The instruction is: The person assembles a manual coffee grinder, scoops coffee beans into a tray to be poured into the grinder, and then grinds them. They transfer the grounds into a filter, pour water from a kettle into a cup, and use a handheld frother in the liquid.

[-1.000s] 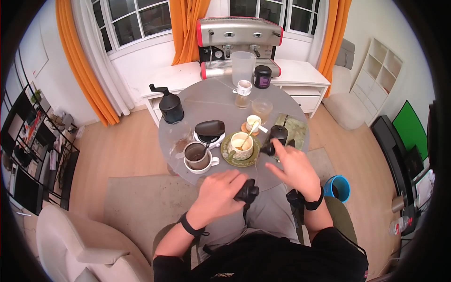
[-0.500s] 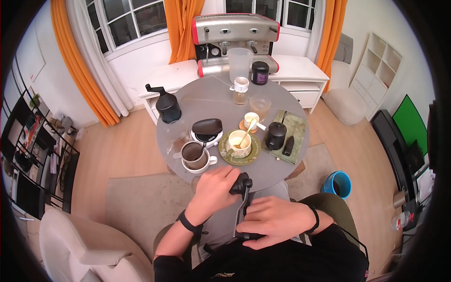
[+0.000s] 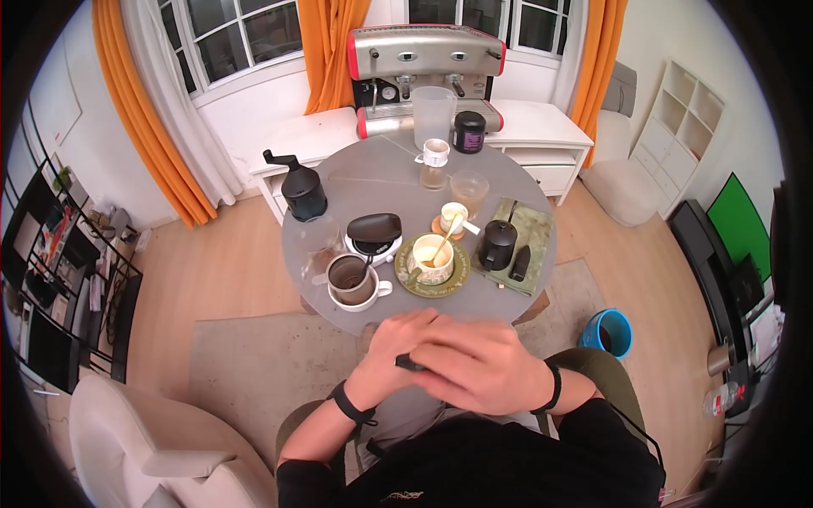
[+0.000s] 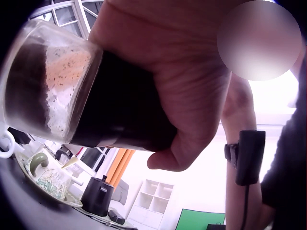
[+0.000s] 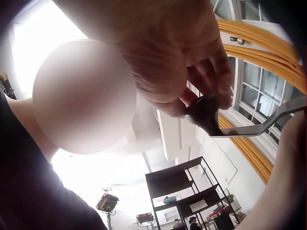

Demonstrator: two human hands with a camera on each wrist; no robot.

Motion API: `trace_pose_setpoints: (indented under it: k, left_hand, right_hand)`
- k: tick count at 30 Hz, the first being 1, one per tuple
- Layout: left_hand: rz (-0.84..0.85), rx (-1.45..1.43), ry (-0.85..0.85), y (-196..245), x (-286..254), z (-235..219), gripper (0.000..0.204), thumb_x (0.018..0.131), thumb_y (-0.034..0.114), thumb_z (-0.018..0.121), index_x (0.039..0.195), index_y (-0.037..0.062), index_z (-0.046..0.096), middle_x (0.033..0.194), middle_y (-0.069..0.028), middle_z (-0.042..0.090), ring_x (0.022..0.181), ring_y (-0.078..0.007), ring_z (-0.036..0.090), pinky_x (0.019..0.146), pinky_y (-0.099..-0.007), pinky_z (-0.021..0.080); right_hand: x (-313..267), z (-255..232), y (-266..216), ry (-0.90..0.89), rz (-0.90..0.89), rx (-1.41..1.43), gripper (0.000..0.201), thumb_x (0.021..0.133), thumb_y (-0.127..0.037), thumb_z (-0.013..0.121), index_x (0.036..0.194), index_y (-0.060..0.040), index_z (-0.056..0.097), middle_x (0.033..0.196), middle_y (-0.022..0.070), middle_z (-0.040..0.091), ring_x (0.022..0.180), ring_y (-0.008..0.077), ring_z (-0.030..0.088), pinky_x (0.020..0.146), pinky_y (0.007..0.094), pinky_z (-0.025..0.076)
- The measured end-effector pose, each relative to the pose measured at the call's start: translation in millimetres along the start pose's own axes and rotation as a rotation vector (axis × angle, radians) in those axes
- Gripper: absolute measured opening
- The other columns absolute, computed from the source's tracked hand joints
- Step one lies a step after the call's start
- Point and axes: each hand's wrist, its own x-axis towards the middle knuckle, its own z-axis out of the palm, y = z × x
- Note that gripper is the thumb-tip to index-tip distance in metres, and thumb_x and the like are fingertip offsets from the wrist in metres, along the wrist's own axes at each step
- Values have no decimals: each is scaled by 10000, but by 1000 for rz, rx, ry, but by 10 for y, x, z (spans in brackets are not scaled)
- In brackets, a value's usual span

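Note:
My left hand (image 3: 391,351) grips the black body of a hand coffee grinder (image 4: 124,105). In the left wrist view its clear jar (image 4: 67,81) lies tilted, with brown grounds inside. My right hand (image 3: 487,364) is over the left in the head view and hides most of the grinder. Its fingers curl round the dark knob (image 5: 204,112) at the end of the grinder's metal crank (image 5: 244,130). Both hands are over the lap at the table's near edge. Closest to them stand a white cup (image 3: 359,302) with a dark-tinted vessel in it and a patterned cup (image 3: 432,269) on a green plate (image 3: 460,279).
On the round grey table (image 3: 364,190) are a larger black crank grinder (image 3: 303,193), a scale (image 3: 388,253), a black lidded pot (image 3: 497,246) on a green cloth (image 3: 533,229), and a dark jar (image 3: 469,133). A blue bin (image 3: 618,330) is on the floor at right.
My right hand has come from near the black pot to the grinder's crank and took its knob. Since half a second ago the crank has swung, bringing the right hand over the left.

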Motion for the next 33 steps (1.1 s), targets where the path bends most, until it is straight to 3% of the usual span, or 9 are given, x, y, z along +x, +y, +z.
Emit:
trace_pose_setpoints:
  k: [6, 10, 12, 19, 21, 23, 25, 27, 33]
  left_hand:
    - [-28, 222, -68, -45, 23, -30, 215, 782, 181, 642, 912, 57, 524, 803, -106, 545, 756, -327, 630, 617, -437, 500]
    - [-40, 234, -57, -102, -7, 25, 220, 776, 179, 641, 921, 58, 528, 806, -107, 547, 762, -328, 636, 614, -434, 500]
    - [-57, 153, -59, -128, -5, 43, 303, 731, 191, 655, 981, 32, 592, 817, -140, 568, 758, -394, 607, 617, -466, 486]
    - [-112, 129, -135, -64, -48, 65, 284, 770, 184, 654, 1019, 54, 614, 839, -132, 583, 794, -388, 621, 672, -487, 503]
    - [77, 132, 87, 61, -31, 16, 280, 767, 167, 671, 1007, 53, 582, 856, -113, 589, 840, -337, 647, 682, -446, 522]
    - [-1, -27, 161, -124, -279, 350, 343, 742, 163, 703, 1051, 48, 604, 888, -111, 612, 866, -337, 654, 703, -441, 534]
    - [-82, -189, 242, -161, -303, 389, 409, 717, 158, 736, 1095, 43, 627, 921, -110, 635, 891, -338, 662, 724, -437, 546]
    - [34, 225, -83, -17, -147, 185, 511, 669, 144, 788, 1151, 43, 652, 975, -101, 657, 908, -334, 670, 756, -431, 560]
    - [62, 158, -6, 146, -12, 44, 401, 594, 127, 776, 961, 39, 642, 834, -107, 621, 740, -317, 654, 638, -399, 527]
  right_hand:
    - [-94, 186, -39, -49, -113, 80, 303, 744, -96, 833, 1000, -37, 682, 1049, 102, 655, 711, 224, 644, 568, 321, 515]
    - [-106, 269, -44, -56, -150, 17, 301, 723, -104, 832, 981, -45, 689, 1059, 92, 650, 710, 217, 625, 584, 311, 508]
    - [-108, 300, -69, -48, -149, 34, 273, 712, -95, 804, 955, -47, 690, 1028, 80, 634, 708, 211, 609, 599, 306, 503]
    - [-128, 448, 26, -90, -191, 56, 224, 723, -95, 727, 937, -45, 687, 954, 86, 598, 731, 226, 618, 603, 320, 501]
    - [-38, 417, 106, -57, -186, 0, 202, 741, -108, 716, 930, -46, 682, 940, 91, 591, 751, 231, 628, 603, 324, 507]
    - [48, 336, 202, -49, -187, -1, 187, 764, -103, 701, 940, -48, 666, 909, 88, 578, 730, 235, 634, 600, 331, 516]
    - [77, 219, 285, -114, -40, -83, 190, 794, -87, 707, 971, -58, 644, 874, 83, 562, 697, 245, 633, 594, 356, 521]
    - [138, 76, 397, -111, 20, -174, 184, 816, -80, 707, 983, -57, 633, 864, 89, 560, 690, 262, 635, 592, 368, 521]
    - [-13, -105, 734, -43, 255, -365, 120, 914, -75, 673, 973, -35, 576, 857, 138, 563, 667, 349, 629, 566, 424, 504]
